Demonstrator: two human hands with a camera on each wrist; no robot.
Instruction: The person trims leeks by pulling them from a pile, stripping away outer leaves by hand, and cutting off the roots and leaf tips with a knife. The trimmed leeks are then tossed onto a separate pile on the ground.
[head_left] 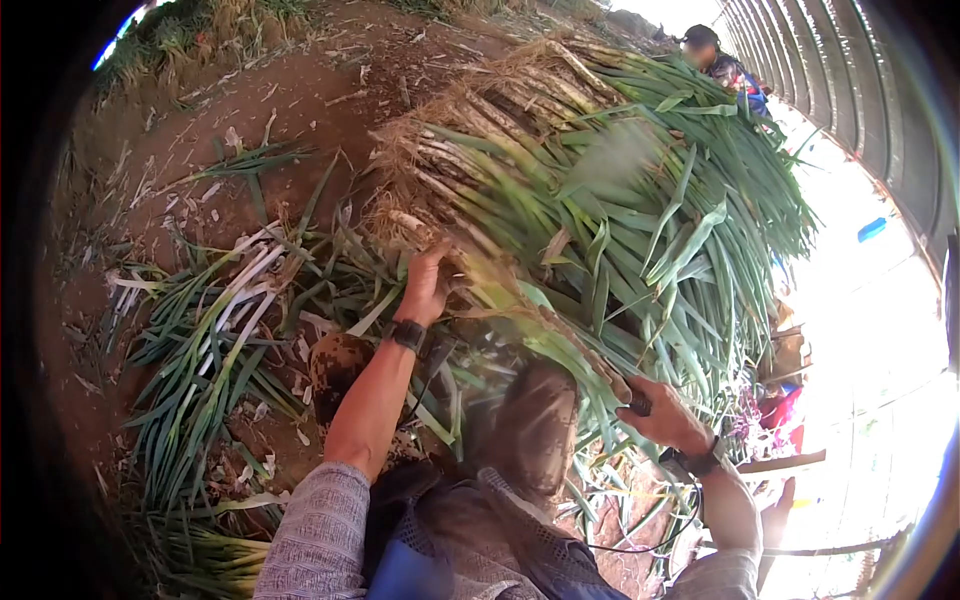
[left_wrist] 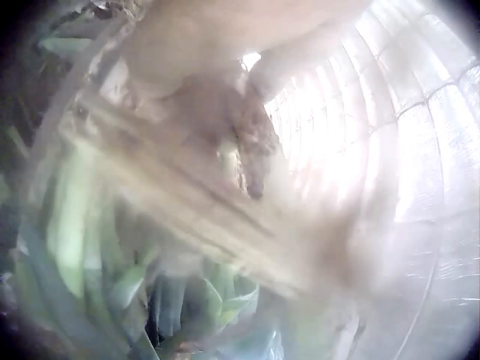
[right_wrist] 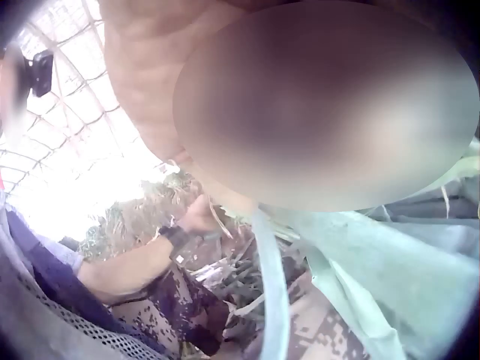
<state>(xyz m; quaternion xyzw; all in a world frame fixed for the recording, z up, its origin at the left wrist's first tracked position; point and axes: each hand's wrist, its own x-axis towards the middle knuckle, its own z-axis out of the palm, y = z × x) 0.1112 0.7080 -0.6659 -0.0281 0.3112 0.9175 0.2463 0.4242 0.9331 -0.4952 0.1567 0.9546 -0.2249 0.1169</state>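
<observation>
In the head view my left hand (head_left: 428, 283) grips a leek (head_left: 490, 285) near its pale root end. The leek's leaves slant down to the right, over my knee. To the right, my right hand (head_left: 672, 418) grips the black handle (head_left: 640, 403) of a long, narrow brown tool, like a knife, which lies along the leaves. Motion blurs the leek (left_wrist: 172, 199) in the left wrist view. Broad green leaves (right_wrist: 405, 277) hang below my right hand (right_wrist: 142, 75) in the right wrist view, where a blurred patch hides the fingers.
A large heap of leeks (head_left: 640, 220) lies beyond my hands, roots toward the left. Leeks with white stalks (head_left: 235, 300) lie on the soil (head_left: 290, 120) at left, among trimmings. A person (head_left: 705, 55) is at the far end, beside the ribbed greenhouse wall (head_left: 840, 60).
</observation>
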